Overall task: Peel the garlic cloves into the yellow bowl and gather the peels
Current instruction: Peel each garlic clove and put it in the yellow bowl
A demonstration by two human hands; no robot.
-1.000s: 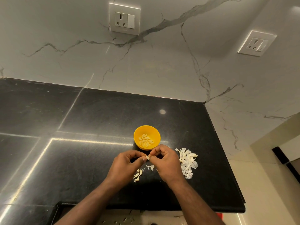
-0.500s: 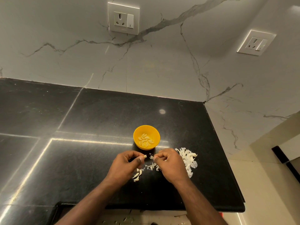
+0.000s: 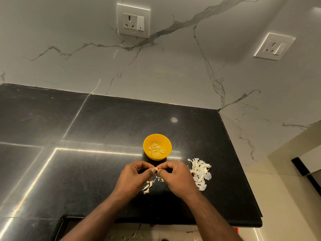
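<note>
Since half a second ago the two hands have closed back together: the gap between the thumbs is gone and both now meet on one garlic clove (image 3: 156, 169). Bowl and peels unchanged.

Left hand (image 3: 134, 178): fingers curled, thumb tip pressed against the clove from the left. Right hand (image 3: 177, 178): fingers curled, thumb and forefinger pinching the clove from the right. The clove is mostly hidden between the fingertips; its long axis cannot be told.

Yellow bowl (image 3: 157, 146) stands on the black tabletop (image 3: 104, 122) directly beyond the hands, toward the back edge, just past the knuckles. Peeled cloves (image 3: 156, 150) lie in its bottom. Both hands are about equally near it; the clove is in line with its centre.

Peels: main heap (image 3: 199, 173) just right of the right hand, toward the tabletop's right edge. Loose scraps (image 3: 147, 186) lie below the hands, toward the front edge.

Judgement: still stripping skin. Once bare, the clove needs only a short forward carry to drop in the bowl. Loose scraps remain to be swept rightward to the heap.
</note>
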